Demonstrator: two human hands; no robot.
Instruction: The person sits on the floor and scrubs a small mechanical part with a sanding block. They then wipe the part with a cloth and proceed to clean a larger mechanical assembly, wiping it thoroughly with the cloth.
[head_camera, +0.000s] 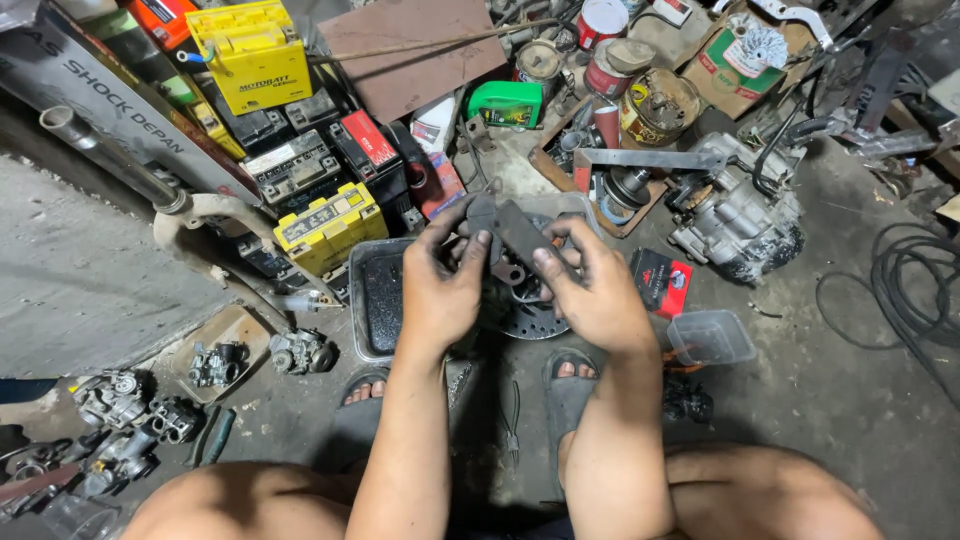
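Both of my hands are raised in front of me over the floor, gripping a pair of dark grey brake pads between them. My left hand pinches the left pad with thumb and fingers. My right hand holds the right pad, thumb pressed on its face. Below the hands lies a round drilled brake disc, partly hidden by them. My feet in grey sandals rest on the concrete just under my forearms.
A black metal tray sits left of the hands. Yellow and black batteries are stacked at the back left. An engine part lies right, with a clear plastic box, a small red and black box, carburettors and pliers.
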